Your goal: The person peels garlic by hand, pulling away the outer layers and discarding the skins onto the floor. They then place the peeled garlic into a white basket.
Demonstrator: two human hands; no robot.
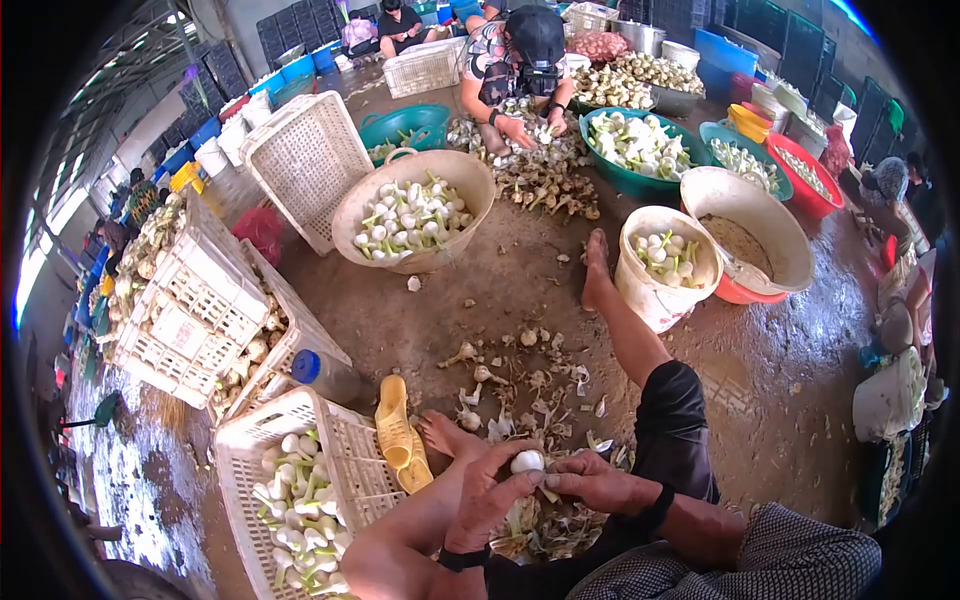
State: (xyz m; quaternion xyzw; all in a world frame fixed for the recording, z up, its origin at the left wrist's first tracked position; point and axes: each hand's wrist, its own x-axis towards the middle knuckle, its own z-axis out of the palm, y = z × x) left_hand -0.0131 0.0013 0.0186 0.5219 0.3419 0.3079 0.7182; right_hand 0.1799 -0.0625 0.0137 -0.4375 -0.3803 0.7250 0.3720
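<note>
My left hand is closed around a white garlic bulb, with thumb and fingers on either side of it. The fingers of my right hand pinch at the bulb's lower right side, where a short pale green stem shows. Under both hands, loose garlic skins cover the floor between my legs. Several unpeeled garlic bulbs lie beyond them. Left of my leg, a white plastic crate holds many cleaned bulbs with green stems.
Yellow clogs and a blue-capped jug stand by stacked crates of garlic. Ahead are a beige tub and a white bucket, both holding bulbs. A person works among garlic opposite me, beside a green basin.
</note>
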